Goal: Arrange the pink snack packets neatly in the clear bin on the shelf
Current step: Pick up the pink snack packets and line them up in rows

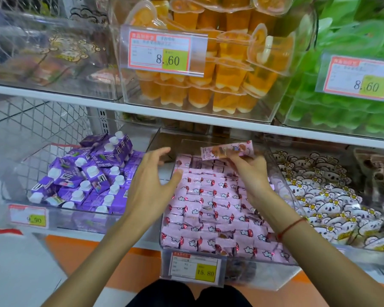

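Pink snack packet (227, 150) pinched above the bin (282, 165) by right hand (252, 173); left hand (152, 180) spread, empty.

White metal shelf board (80, 100): spans the view. Above it, clear plastic bins of orange jelly cups (208, 85) and green packets (341, 107). Below it, purple drink cartons (87, 173). Orange floor strip (80, 249) beneath. Bright, even lighting.

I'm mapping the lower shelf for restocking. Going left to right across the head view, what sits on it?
Purple cartons → left hand → clear bin of pink snack packets → right hand, holding one packet above that bin → white flower-print packs → brown items at the far right.
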